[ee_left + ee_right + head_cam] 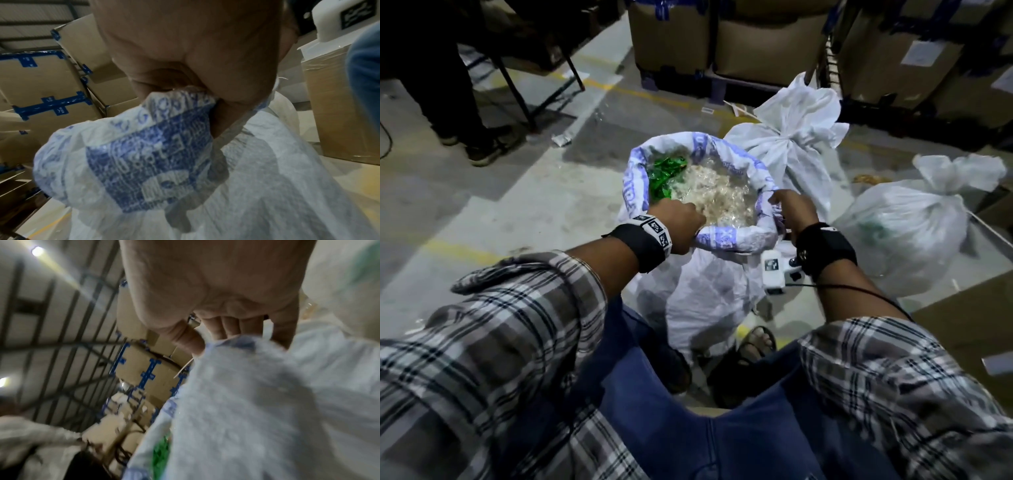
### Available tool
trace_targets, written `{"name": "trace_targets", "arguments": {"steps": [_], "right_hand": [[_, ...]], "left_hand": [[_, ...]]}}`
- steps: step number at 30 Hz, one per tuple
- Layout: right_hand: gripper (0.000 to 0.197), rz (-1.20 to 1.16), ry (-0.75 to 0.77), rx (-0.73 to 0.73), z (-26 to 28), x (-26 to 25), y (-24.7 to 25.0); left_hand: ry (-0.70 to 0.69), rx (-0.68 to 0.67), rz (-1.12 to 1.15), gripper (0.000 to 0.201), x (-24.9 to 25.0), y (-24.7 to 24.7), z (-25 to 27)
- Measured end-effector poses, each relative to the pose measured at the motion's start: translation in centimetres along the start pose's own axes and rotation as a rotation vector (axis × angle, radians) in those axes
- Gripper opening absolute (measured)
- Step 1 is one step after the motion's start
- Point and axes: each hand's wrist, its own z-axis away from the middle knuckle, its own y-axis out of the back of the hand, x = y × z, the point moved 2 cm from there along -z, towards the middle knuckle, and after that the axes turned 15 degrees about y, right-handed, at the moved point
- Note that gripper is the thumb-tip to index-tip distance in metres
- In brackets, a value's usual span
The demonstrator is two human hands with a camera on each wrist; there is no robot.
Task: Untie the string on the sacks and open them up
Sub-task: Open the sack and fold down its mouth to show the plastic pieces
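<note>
A white woven sack (705, 291) with blue print stands on the floor in front of me, its mouth wide and its rim rolled down. Clear wrappers (717, 195) and green packets (662, 178) fill it. My left hand (681, 222) grips the near left rim, fingers curled over the rolled edge (160, 138). My right hand (791, 209) grips the right rim (236, 353). Two more white sacks lie beyond: one (787, 137) behind with its neck bunched and tied, another (907, 219) to the right, also tied at the neck.
Stacked cardboard boxes (756, 44) with blue tape line the back on a pallet. Another person's legs (458, 113) stand at the far left by a dark table frame. A flat cardboard sheet (969, 325) lies at the right. My sandalled foot (755, 342) is under the sack.
</note>
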Motion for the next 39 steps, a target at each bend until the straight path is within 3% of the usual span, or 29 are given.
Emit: {"name": "trace_targets", "arguments": {"steps": [2,4,5,7,10,11,14,16,18,21,22,25,28,31,34,39], "right_hand": [[0.038,-0.035,-0.073,-0.007,-0.1,0.2,0.1],[0.016,0.017,-0.064,-0.042,-0.3,0.3,0.7],[0.008,-0.019,-0.055,-0.049,-0.5,0.6,0.9],[0.024,-0.326,-0.128,-0.081,0.4,0.8,1.2],[0.033,-0.489,-0.222,-0.069,0.6,2.0,1.7],[0.034,-0.461,-0.199,-0.035,1.2,2.0,1.8],[0.027,-0.674,-0.228,-0.062,1.7,1.9,1.3],[0.028,-0.641,-0.248,-0.044,1.5,1.8,1.0],[0.028,-0.402,-0.249,-0.028,1.8,1.6,1.3],[0.075,-0.013,-0.203,0.018,2.5,1.9,2.2],[0.072,-0.016,-0.192,-0.016,2.8,2.2,2.1],[0.035,-0.150,-0.243,-0.157,4.8,3.2,1.4],[0.014,-0.336,-0.270,-0.132,5.5,3.7,0.9],[0.022,-0.649,-0.343,-0.143,4.7,3.9,1.5],[0.033,-0.917,-0.405,-0.087,3.9,5.3,2.6],[0.040,-0.753,-0.357,-0.008,3.6,6.8,0.6]], "left_hand": [[-0.032,0.017,-0.006,0.032,0.1,-0.1,0.0],[-0.063,0.057,0.004,0.043,0.1,-0.3,-0.2],[-0.074,0.097,0.007,0.055,0.1,-0.3,-0.3],[-0.088,0.196,-0.017,0.091,-0.1,-0.1,-0.6],[-0.132,0.159,-0.145,0.123,-0.7,-0.2,-1.1],[-0.143,0.126,-0.171,0.124,-0.9,-0.3,-1.2],[-0.184,0.089,-0.173,0.121,-1.3,-0.5,-1.2],[-0.182,0.072,-0.148,0.119,-1.1,-0.1,-1.2],[-0.155,0.064,-0.110,0.116,-0.9,0.3,-1.2],[-0.140,0.048,-0.073,0.111,-0.4,0.7,-1.3],[-0.137,0.041,-0.060,0.110,-0.3,0.7,-1.3],[-0.135,0.020,-0.040,0.111,0.0,0.9,-1.2],[-0.140,0.011,-0.042,0.113,0.3,1.1,-1.1],[-0.122,0.001,-0.051,0.109,0.3,1.3,-0.8],[-0.068,0.009,-0.033,0.091,0.2,1.3,-0.5],[-0.040,0.023,-0.050,0.067,0.5,0.3,0.0]]}}
